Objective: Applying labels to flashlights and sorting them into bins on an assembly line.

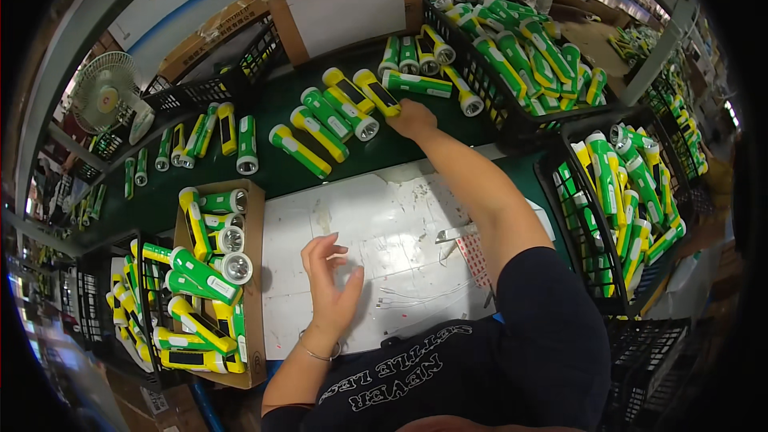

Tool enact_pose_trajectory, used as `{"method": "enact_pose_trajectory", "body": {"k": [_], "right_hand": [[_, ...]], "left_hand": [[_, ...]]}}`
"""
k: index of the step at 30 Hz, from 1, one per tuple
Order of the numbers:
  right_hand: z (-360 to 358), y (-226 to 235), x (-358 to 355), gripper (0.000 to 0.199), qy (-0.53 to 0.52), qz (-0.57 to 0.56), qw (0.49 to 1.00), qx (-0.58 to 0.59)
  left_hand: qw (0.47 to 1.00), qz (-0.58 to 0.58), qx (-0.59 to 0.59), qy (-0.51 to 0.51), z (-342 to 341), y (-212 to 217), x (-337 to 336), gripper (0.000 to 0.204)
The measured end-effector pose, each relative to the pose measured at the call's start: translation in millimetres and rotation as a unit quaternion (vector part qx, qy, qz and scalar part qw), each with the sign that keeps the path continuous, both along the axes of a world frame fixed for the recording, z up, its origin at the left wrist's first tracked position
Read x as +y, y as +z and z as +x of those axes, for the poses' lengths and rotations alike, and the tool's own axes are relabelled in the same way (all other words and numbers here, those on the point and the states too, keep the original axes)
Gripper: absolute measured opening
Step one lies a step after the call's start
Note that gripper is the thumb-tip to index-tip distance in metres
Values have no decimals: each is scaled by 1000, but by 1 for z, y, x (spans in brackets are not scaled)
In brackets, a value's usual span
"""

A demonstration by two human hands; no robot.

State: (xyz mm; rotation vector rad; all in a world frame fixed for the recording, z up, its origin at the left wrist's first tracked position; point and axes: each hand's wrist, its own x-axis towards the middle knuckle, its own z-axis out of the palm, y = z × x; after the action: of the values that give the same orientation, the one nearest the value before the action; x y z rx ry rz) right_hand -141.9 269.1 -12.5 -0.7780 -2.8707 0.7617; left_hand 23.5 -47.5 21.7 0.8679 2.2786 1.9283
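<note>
My right hand (414, 119) reaches far over the green bench, its fingers closed at the tail end of a yellow-and-green flashlight (374, 92) with a dark panel on its side. Beside it lie more flashlights, among them a green one (326, 114) and a yellow one (302, 152). Above the white work board (296, 216) hovers my left hand (330, 284), fingers loosely bent and apart, with nothing in it. Thin white cables (420, 298) and a sheet of red stickers (470, 260) lie on the board near my right arm.
A cardboard box (254, 288) of flashlights stands to the left. Black crates of flashlights stand at the far right (500, 116) and the near right (572, 260). An open cardboard carton (344, 12) sits at the back, and a fan (106, 92) at the left.
</note>
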Motion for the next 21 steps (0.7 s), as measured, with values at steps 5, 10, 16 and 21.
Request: {"method": "enact_pose_trajectory", "body": {"k": [5,10,16,21], "right_hand": [[78,31,-20,34,-50,-656,753,18],[224,37,-94,34,70,-851,518,-59],[286,8,-135,36,55,-842,535,-34],[297,14,-133,30,97,-670,736,15]], "left_hand": [[924,154,-345,-53,-33,-13,20,46],[719,364,-549,-224,-45,-17,62,57],[704,350,-600,-145,-11,-15,71,46],[756,292,-567,-147,-1,-24,56,42]]}}
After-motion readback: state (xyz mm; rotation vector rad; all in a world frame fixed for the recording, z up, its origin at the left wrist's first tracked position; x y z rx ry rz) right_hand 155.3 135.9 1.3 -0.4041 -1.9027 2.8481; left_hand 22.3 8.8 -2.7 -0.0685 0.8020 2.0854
